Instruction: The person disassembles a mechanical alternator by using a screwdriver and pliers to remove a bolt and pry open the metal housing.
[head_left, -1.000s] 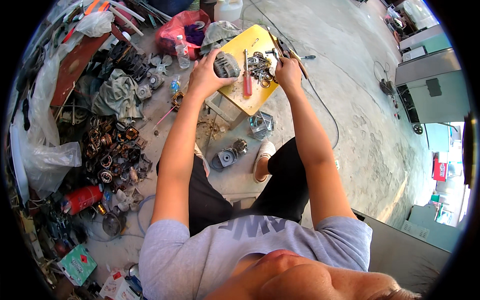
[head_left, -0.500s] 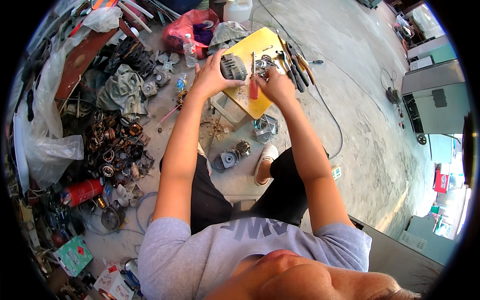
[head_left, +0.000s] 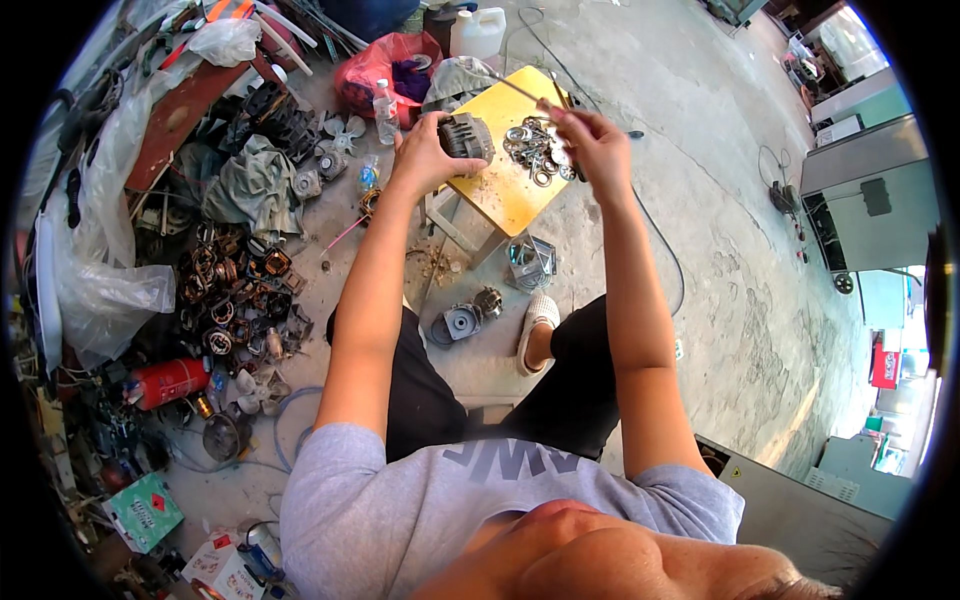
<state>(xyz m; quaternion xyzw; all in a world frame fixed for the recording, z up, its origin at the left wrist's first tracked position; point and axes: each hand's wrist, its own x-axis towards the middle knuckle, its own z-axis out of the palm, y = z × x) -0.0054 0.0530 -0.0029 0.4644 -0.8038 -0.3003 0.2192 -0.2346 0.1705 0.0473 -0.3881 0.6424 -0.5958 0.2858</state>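
Gripped motor (head_left: 466, 137) over yellow stool (head_left: 510, 190).

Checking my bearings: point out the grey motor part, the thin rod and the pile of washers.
Grey motor part (head_left: 466, 136), head view, ribbed side, in the left hand (head_left: 425, 155).
Thin rod (head_left: 515, 88), head view, mid-shaft, pinched by the right hand (head_left: 597, 140).
Pile of washers (head_left: 530, 150), head view, centre.

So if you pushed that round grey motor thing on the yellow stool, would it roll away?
Probably a little. The grey motor part looks rounded and ribbed, so it could rock or roll, which may be why the left hand cups it on the yellow stool. It looks like solid metal, so likely heavy for its size, and stiff, not squashy.
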